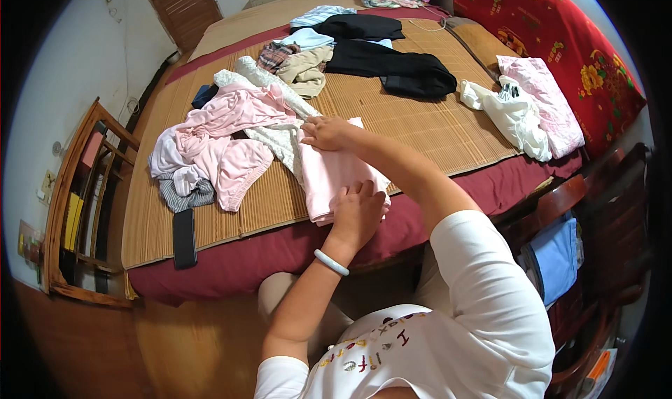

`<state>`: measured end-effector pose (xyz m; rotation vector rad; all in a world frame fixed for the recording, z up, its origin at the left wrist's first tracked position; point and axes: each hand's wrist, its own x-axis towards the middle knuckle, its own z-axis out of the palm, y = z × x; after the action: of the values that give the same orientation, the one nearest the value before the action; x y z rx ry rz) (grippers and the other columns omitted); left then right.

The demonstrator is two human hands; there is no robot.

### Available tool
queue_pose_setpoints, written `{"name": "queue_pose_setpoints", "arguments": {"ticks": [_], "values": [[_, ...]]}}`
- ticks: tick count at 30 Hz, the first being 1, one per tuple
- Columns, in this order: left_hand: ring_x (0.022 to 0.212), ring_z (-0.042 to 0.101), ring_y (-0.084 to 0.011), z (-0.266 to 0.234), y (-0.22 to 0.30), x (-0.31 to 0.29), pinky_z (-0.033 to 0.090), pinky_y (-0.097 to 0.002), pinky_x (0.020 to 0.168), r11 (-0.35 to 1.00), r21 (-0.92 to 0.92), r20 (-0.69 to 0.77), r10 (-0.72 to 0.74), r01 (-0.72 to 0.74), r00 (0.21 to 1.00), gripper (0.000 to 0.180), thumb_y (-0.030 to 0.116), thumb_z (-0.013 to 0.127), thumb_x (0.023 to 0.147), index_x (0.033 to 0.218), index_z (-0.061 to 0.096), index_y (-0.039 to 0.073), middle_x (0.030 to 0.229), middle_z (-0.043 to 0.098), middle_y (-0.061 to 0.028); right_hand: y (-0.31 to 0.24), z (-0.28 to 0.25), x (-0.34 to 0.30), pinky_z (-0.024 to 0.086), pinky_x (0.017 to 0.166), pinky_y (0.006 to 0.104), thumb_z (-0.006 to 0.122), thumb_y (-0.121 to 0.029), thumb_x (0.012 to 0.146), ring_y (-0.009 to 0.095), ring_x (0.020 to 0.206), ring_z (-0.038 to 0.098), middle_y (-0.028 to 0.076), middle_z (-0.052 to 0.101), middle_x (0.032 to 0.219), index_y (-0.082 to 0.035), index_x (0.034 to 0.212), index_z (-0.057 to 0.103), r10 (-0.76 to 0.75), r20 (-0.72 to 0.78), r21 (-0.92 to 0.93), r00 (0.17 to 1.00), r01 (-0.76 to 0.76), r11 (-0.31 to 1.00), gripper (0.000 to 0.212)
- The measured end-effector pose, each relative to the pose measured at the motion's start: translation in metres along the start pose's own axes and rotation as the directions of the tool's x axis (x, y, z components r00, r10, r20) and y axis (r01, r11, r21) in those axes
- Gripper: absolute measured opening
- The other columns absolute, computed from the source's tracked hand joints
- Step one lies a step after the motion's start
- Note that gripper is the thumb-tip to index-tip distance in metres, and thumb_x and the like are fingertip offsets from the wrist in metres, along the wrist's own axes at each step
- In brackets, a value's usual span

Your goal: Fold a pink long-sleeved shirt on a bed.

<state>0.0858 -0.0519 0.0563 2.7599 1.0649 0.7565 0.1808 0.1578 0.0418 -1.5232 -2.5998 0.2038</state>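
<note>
Wide bed in a maroon cloth cover, topped with a tan slatted bamboo mat, with work judged partway along. Left in loose disorder: at left, a crumpled pale-pink soft-fabric garment heap beside a long white textured garment; farther back, black cloth trousers laid lengthwise and a rumpled beige garment. Apparently done, at right: a long, flat pink-and-white patterned cloth bundle, next to a crumpled white garment. In hand: a pale-pink cloth garment, doubled in layers to a rough rectangle at the near edge of the mat, seemingly close to finished. Right hand flat on its far end, fingers extended and slightly spread, without visible grip. Left hand on its near right part, fingers partly bent against the cloth; pinching or merely pressing, impossible to tell.
</note>
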Motion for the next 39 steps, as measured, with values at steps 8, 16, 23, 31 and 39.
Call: {"name": "queue_pose_setpoints", "arguments": {"ticks": [8,16,23,31,39], "values": [[0.082,0.065,-0.0333,0.027,0.003,0.002,0.056,-0.0432,0.071,0.984,0.005,0.018,0.176,-0.176,0.984,0.013,0.011,0.064,0.083,0.093,0.067,0.004,0.090,0.063,-0.0134,0.003,0.014,-0.004,0.039,0.108,0.0451,0.039,-0.052,0.100,0.033,0.131,0.049,0.013,0.051,0.145,-0.011,0.139,0.053,-0.003,-0.157,0.047,0.988,0.011,0.999,0.058],[0.086,0.063,-0.0334,-0.006,-0.020,0.004,0.050,-0.0454,0.073,0.985,-0.154,-0.275,-0.115,0.074,0.954,0.008,0.012,0.065,0.085,0.090,0.064,0.006,0.084,0.063,-0.0105,0.003,0.018,-0.003,0.044,0.102,0.0452,0.040,-0.051,0.099,0.032,0.121,0.058,0.012,0.059,0.135,-0.012,0.132,0.059,-0.009,-0.280,0.021,0.960,0.015,1.000,0.054],[0.146,0.012,-0.0541,-0.003,-0.032,-0.016,0.019,-0.0546,0.118,0.832,0.378,0.222,-0.506,0.405,0.833,0.100,0.072,0.044,0.090,0.156,0.021,0.000,0.160,0.013,-0.0320,-0.009,0.009,-0.011,0.044,0.097,0.0444,0.050,-0.042,0.097,0.033,0.112,0.060,0.012,0.064,0.125,-0.009,0.122,0.065,0.017,-0.309,0.011,0.951,-0.014,1.000,0.044],[0.146,0.015,-0.0534,-0.016,-0.026,-0.011,0.019,-0.0541,0.118,0.830,0.388,0.337,-0.531,0.400,0.777,0.097,0.067,0.049,0.090,0.154,0.025,-0.004,0.159,0.017,-0.0320,-0.041,0.030,-0.047,0.024,0.117,0.0517,0.044,-0.046,0.101,0.035,0.143,0.034,0.018,0.043,0.150,-0.011,0.140,0.053,-0.234,-0.346,0.160,0.908,0.303,0.939,0.053],[0.145,0.015,-0.0541,-0.006,-0.028,-0.014,0.019,-0.0542,0.118,0.834,0.412,0.263,-0.494,0.367,0.828,0.095,0.068,0.048,0.090,0.149,0.036,-0.005,0.159,0.016,-0.0322,-0.028,0.034,-0.033,0.017,0.121,0.0494,0.037,-0.051,0.102,0.032,0.148,0.029,0.015,0.037,0.156,-0.012,0.144,0.049,-0.256,-0.177,0.120,0.950,0.279,0.953,0.059]]}}
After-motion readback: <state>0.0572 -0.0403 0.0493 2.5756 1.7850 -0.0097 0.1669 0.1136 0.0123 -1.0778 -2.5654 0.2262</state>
